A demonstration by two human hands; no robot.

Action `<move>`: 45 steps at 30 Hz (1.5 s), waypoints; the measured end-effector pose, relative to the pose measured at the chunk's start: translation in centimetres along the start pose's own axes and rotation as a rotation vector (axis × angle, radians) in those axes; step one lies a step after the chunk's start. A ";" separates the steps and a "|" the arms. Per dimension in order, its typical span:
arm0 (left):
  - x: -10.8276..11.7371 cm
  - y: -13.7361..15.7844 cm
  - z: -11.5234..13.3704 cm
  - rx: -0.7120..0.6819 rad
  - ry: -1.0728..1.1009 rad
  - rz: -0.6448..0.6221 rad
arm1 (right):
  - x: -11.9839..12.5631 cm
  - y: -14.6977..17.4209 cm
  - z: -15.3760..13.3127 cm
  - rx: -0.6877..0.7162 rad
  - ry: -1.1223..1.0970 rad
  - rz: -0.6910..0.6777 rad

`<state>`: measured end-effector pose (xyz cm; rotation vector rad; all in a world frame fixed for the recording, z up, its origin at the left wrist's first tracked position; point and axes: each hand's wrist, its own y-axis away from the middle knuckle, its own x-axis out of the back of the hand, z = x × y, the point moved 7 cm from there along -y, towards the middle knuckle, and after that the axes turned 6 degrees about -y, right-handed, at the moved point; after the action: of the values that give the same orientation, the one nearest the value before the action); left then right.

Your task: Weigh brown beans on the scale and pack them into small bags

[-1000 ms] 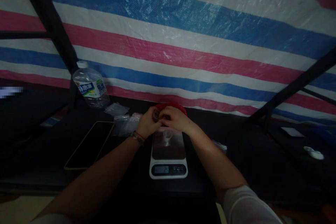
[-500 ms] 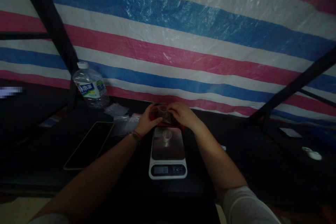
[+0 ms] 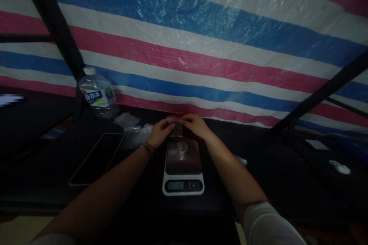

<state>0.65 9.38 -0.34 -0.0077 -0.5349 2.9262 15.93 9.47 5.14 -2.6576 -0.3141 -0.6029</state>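
Observation:
My left hand point(image 3: 160, 132) and my right hand point(image 3: 196, 124) are closed on the top edge of a small clear plastic bag point(image 3: 176, 132), one at each side. The bag is held just behind the scale; what it contains is too dark to make out. Red material point(image 3: 176, 115) shows behind it, partly hidden by my hands. On the metal plate of the white digital scale point(image 3: 184, 162) stands a small clear cup point(image 3: 182, 147). The display is lit, its digits faint. Several clear zip bags point(image 3: 136, 138) lie beside my left hand.
A phone or tablet point(image 3: 97, 159) lies left of the scale, with a large clear plastic bottle point(image 3: 99, 95) behind it. A striped tarp point(image 3: 184, 53) hangs along the table's back, between dark metal posts. A white mouse-like object point(image 3: 339, 167) and a pale card point(image 3: 316, 144) lie far right.
The bag's mouth was held round and open; now its top edge is drawn flat between my fingers. My left hand has turned slightly inward. The cup stays on the scale.

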 end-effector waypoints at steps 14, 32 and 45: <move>2.0 -0.3 -1.3 0.140 -0.004 0.225 | 0.6 -0.2 1.3 -0.078 -0.137 0.099; 1.9 -0.2 -0.2 0.127 -0.086 0.197 | 0.0 -0.1 1.2 -0.079 -0.040 0.096; 1.7 -0.1 0.4 0.048 -0.147 0.170 | -1.3 0.2 0.1 -0.004 0.000 0.069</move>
<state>-1.03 9.63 0.17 0.1782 -0.5083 3.1221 14.91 9.17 4.41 -2.6600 -0.2210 -0.5822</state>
